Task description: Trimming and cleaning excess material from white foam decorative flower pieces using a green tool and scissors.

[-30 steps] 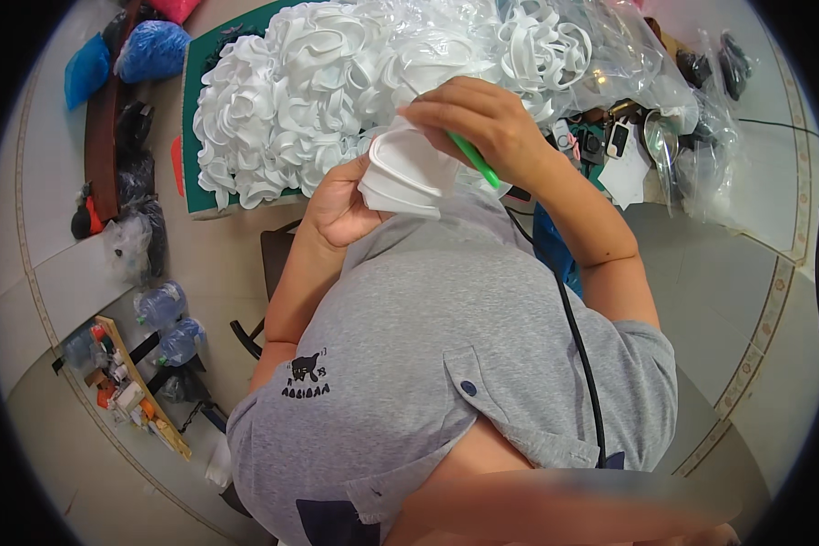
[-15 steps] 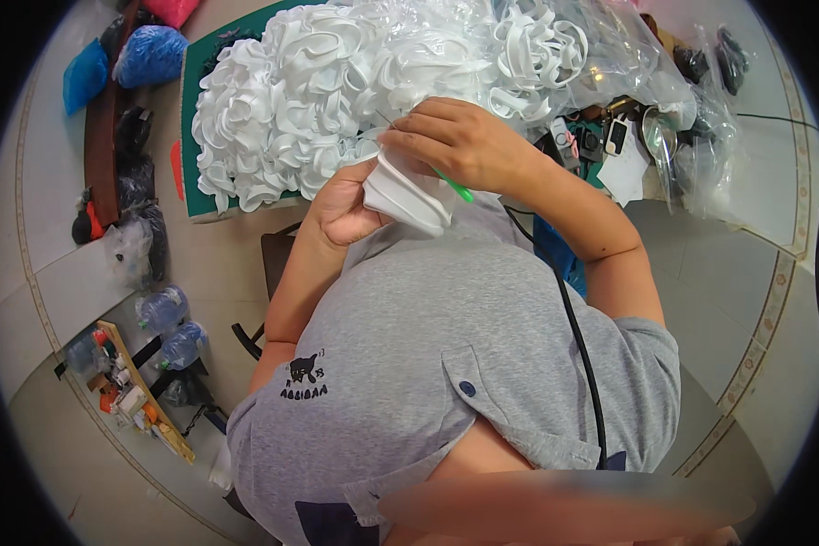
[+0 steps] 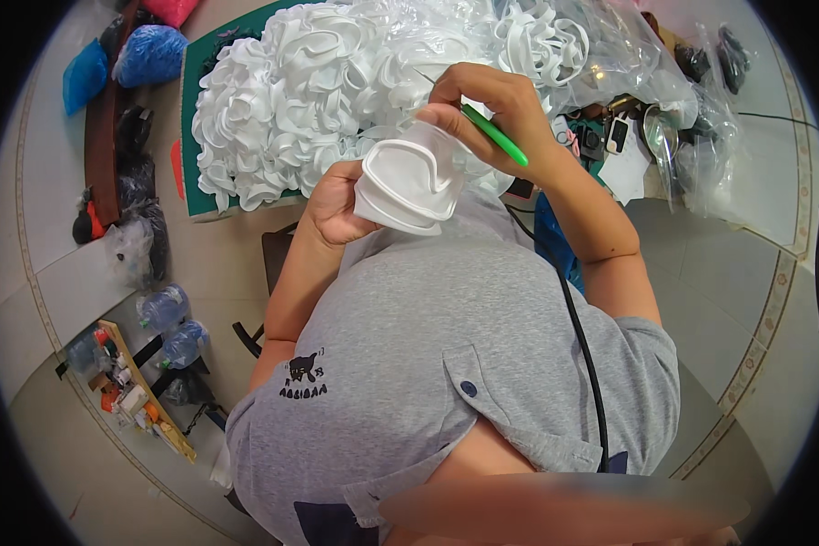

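Note:
My left hand [image 3: 337,207] is closed on the near left edge of a white moulded piece [image 3: 408,180] with raised curved rims, held above my lap. My right hand [image 3: 491,105] grips a slim green-handled tool [image 3: 495,135], whose thin metal tip points up and left, away from the piece. Right thumb and fingertips hang just over the piece's far edge, where a thin pale flap rises; whether they pinch it I cannot tell. Beyond both hands lies a big heap of similar white curled pieces [image 3: 287,109].
The heap covers a green mat [image 3: 194,173] on the table. Clear plastic bags [image 3: 628,55] and small tools lie at its right. A black cable [image 3: 584,364] runs down my shirt. Blue bags [image 3: 150,56], water bottles [image 3: 184,344] and a shelf of small items [image 3: 141,400] stand to the left.
My right hand has moved up and right from the white piece with the green-handled tool. The piece has turned so its rimmed face shows more; my left hand stays about in place.

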Available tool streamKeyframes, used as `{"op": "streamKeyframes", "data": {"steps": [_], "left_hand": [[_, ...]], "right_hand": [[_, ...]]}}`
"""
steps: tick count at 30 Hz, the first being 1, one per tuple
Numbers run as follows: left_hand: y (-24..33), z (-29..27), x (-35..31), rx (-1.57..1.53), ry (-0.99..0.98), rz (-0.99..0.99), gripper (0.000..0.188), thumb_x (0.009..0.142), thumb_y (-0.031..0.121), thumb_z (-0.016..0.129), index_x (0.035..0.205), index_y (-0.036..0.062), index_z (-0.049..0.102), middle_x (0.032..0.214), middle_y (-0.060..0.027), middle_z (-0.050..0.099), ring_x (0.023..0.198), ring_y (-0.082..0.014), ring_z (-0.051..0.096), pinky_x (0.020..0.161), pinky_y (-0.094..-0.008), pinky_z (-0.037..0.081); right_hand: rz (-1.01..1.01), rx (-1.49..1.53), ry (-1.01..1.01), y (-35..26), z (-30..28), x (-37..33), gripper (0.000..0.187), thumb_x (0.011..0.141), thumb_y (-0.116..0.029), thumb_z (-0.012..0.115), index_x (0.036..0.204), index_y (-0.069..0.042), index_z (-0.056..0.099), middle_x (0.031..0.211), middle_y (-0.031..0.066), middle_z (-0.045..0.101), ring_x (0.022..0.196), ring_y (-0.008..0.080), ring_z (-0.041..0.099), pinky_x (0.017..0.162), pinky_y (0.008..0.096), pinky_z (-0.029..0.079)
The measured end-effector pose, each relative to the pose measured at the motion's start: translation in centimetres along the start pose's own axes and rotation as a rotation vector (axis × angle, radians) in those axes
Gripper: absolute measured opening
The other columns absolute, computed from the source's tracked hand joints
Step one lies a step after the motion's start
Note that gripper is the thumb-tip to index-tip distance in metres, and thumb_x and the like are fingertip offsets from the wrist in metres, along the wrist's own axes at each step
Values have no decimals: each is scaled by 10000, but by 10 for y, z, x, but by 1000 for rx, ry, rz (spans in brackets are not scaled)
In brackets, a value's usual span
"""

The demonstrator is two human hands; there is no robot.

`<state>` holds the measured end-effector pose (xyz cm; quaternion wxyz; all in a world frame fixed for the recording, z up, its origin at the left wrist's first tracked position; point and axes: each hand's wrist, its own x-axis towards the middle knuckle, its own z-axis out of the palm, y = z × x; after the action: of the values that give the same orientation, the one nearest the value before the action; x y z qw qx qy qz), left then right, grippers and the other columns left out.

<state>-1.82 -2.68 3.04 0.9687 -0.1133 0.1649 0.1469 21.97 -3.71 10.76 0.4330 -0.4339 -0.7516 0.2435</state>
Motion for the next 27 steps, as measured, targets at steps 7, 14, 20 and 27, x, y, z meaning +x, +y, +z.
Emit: {"op": "streamKeyframes", "data": {"steps": [7, 14, 20, 27], "left_hand": [[0, 1, -3, 7, -116, 7, 407, 842, 180, 510, 1213, 12, 509, 1198, -166, 561, 1103, -301, 552, 983, -466, 416], [-1, 22, 4, 60, -145, 129, 519, 917, 399, 488, 1255, 6, 455, 1225, -124, 536, 1128, -265, 527, 992, -444, 405], [0, 17, 2, 261, -123, 216, 596, 896, 347, 552, 1321, -24, 360, 1302, -152, 467, 1219, -289, 441, 1042, -477, 324], [-26, 23, 18, 333, -120, 313, 606, 834, 177, 656, 1340, 29, 356, 1308, -126, 461, 1220, -288, 441, 1015, -441, 369]], "right_hand": [[221, 103, 18, 8, 5, -6, 82, 794, -12, 662, 869, -3, 632, 807, 62, 631, 749, 148, 609, 669, 263, 476], [288, 376, -104, -1, 15, -10, 147, 817, -80, 672, 937, 1, 647, 848, 49, 626, 759, 99, 567, 685, 227, 448], [431, 517, 89, 7, 21, -14, 142, 831, -97, 670, 947, -17, 648, 853, 13, 636, 779, 61, 555, 701, 198, 444], [637, 1083, 411, 32, 34, -18, 203, 833, -68, 659, 1016, -6, 598, 909, 32, 626, 829, 75, 589, 713, 176, 455]]}}
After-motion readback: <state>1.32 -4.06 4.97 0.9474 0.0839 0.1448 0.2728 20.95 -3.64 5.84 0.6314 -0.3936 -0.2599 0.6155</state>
